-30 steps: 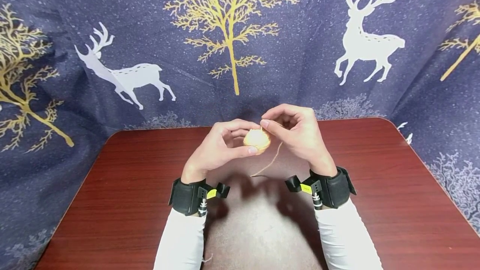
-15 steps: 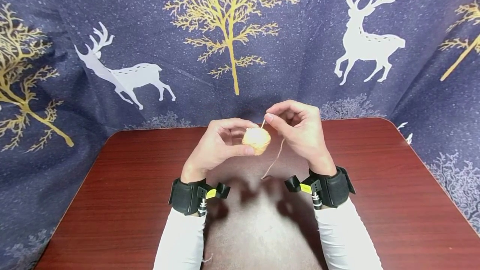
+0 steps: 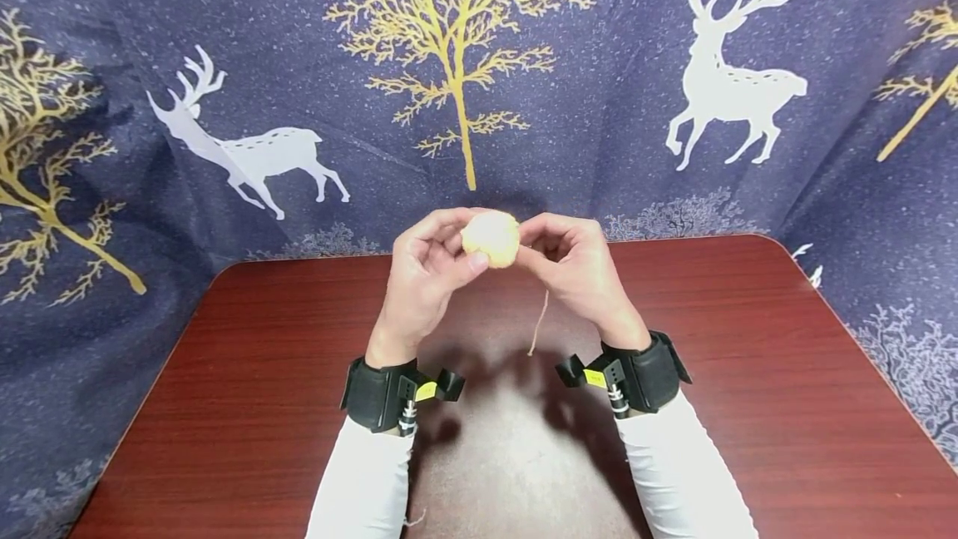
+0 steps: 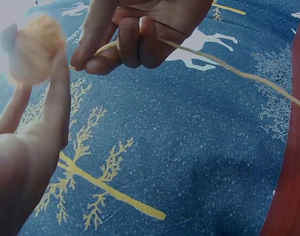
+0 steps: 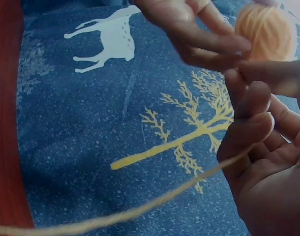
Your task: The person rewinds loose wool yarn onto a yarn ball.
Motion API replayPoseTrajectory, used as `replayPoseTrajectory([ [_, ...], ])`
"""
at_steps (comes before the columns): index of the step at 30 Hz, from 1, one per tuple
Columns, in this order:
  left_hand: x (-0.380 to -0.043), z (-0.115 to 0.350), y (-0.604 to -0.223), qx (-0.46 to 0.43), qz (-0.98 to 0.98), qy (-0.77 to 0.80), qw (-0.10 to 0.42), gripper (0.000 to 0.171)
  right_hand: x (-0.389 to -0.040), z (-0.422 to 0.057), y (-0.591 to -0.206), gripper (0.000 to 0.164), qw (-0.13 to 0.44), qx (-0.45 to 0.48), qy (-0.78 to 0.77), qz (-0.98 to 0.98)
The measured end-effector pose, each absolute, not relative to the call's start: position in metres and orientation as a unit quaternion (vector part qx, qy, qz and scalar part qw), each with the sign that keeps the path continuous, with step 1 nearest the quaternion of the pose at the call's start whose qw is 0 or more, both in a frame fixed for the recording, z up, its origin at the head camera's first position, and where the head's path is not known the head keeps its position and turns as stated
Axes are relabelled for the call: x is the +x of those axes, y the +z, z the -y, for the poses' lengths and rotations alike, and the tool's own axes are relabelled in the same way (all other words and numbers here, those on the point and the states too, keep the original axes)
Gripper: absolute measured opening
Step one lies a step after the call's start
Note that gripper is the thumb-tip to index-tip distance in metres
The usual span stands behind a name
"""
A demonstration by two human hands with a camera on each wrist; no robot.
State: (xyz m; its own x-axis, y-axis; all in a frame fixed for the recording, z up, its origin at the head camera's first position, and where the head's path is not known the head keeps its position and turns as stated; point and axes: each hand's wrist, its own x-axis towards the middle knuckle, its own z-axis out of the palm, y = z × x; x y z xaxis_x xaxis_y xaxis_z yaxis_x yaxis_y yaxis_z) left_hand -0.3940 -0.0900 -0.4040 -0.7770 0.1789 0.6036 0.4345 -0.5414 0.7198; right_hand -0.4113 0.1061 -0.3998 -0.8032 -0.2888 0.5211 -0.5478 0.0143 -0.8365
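A small ball of pale yellow-orange yarn (image 3: 491, 238) is held up over the far part of the table, its top washed out by glare. My left hand (image 3: 422, 277) grips it between thumb and fingers from the left side. Close against the ball's right side, my right hand (image 3: 572, 264) pinches the yarn strand (image 4: 228, 69) with thumb and forefinger. In the right wrist view the strand (image 5: 155, 201) passes through the curled fingers of that hand and trails away. Its loose tail (image 3: 539, 323) hangs below the right hand in the head view.
Beneath the hands is a reddish-brown table (image 3: 284, 339) with a bright glare patch in front. A dark blue cloth (image 3: 374, 106) printed with deer and trees hangs behind its far edge. Black camera bands (image 3: 374, 393) wrap both wrists.
The right hand first drew up from the ball with a short length of yarn, then came back in against its right side. The left hand raised and tilted the ball, moving slightly left.
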Motion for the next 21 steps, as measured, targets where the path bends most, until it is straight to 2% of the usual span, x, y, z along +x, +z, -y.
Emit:
replayPoseTrajectory([
  [12, -0.4, 0.091, -0.405, -0.144, 0.516, -0.816, 0.215, 0.036, -0.4, -0.099, -0.395, 0.006, 0.059, 0.304, 0.598, 0.739],
  [16, -0.401, 0.091, -0.407, -0.129, 0.587, -0.771, 0.21, 0.039, -0.397, -0.101, -0.393, 0.007, 0.075, 0.302, 0.596, 0.74],
  [21, -0.399, 0.092, -0.408, -0.148, 0.657, -0.72, 0.167, 0.042, -0.4, -0.107, -0.391, 0.009, 0.115, 0.298, 0.615, 0.721],
])
